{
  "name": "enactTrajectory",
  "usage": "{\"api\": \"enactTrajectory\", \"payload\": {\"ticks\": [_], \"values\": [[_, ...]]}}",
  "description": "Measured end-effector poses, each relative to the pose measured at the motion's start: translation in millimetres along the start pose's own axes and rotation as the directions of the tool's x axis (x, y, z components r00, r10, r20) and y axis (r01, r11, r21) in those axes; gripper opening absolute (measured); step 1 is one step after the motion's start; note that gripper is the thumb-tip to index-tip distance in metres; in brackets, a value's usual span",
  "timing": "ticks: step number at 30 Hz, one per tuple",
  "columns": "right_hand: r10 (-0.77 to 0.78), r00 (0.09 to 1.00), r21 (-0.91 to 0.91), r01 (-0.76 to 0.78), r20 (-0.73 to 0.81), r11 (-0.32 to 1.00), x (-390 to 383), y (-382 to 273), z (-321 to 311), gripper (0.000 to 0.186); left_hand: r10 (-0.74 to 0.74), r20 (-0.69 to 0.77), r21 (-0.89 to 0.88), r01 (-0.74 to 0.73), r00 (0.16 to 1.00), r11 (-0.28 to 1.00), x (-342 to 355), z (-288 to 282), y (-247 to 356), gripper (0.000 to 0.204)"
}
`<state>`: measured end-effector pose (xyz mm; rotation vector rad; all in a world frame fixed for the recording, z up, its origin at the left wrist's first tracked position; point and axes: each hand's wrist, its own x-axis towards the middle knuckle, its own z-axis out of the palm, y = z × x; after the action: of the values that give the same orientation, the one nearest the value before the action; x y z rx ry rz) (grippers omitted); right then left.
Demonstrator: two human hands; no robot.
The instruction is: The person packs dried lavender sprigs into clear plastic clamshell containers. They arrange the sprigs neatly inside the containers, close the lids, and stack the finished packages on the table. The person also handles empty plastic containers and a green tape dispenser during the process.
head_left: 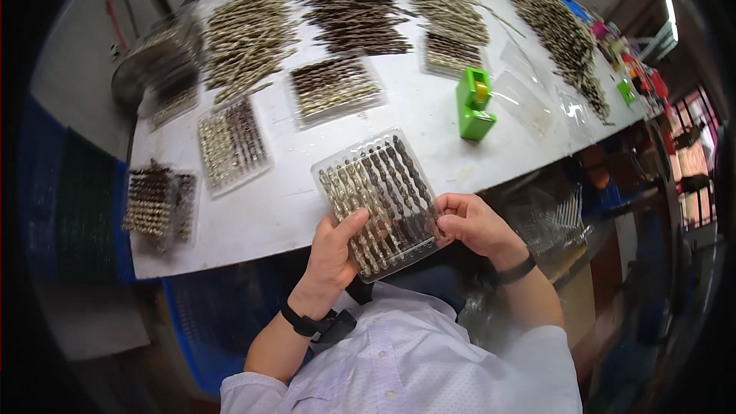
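Above the table's near edge I hold a clear plastic tray (414, 254), tilted toward me. In it lie side by side several thin twisted sticks, shiny gold ones (345, 184) on the left and dark brown ones (402, 172) on the right. My left hand (337, 245) grips the tray's left side, its thumb lying over the gold sticks. At the tray's lower right, the fingers of my right hand (471, 222) pinch the edge. Whether those fingertips also hold a stick's end is too small to tell.
Filled trays stand on the white table (299, 165): one at the centre (337, 88), one at left (232, 146), a stack at the near left corner (153, 203). Piles of gold (249, 34) and dark sticks (353, 11) lie behind. A green tape dispenser (475, 107) stands right.
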<state>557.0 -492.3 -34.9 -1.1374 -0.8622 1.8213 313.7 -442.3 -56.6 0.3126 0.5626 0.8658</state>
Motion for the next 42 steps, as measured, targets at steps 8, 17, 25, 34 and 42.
{"api": "enactTrajectory", "payload": {"ticks": [8, 17, 25, 34, 42], "values": [[-0.568, 0.619, -0.637, 0.139, -0.542, 0.759, 24.5, -71.2, -94.9, 0.023, -0.096, 0.035, 0.193, 0.087, 0.995, 0.977, -1.1, 14.4, -21.5, 0.037], [-0.326, 0.718, -0.387, 0.085, -0.615, 0.918, 65.0, -79.8, -111.0, 0.019, -0.165, 0.069, 0.252, 0.143, 0.984, 0.957, -2.1, 19.5, -38.3, 0.033], [-0.462, 0.706, -0.424, 0.249, -0.536, 0.871, -51.9, -63.7, -0.2, 0.016, -0.276, 0.038, 0.314, 0.251, 0.960, 0.916, 26.1, 45.5, -67.5, 0.027], [-0.187, 0.752, -0.061, 0.192, -0.632, 0.979, -185.2, 68.5, 53.9, 0.009, -0.395, 0.034, 0.172, 0.384, 0.918, 0.907, 67.2, 69.7, -98.6, 0.025], [-0.129, 0.716, -0.035, 0.144, -0.687, 0.989, -147.0, 115.1, 21.7, 0.010, -0.425, 0.045, 0.117, 0.417, 0.904, 0.901, 75.8, 66.4, -110.3, 0.026]]}}
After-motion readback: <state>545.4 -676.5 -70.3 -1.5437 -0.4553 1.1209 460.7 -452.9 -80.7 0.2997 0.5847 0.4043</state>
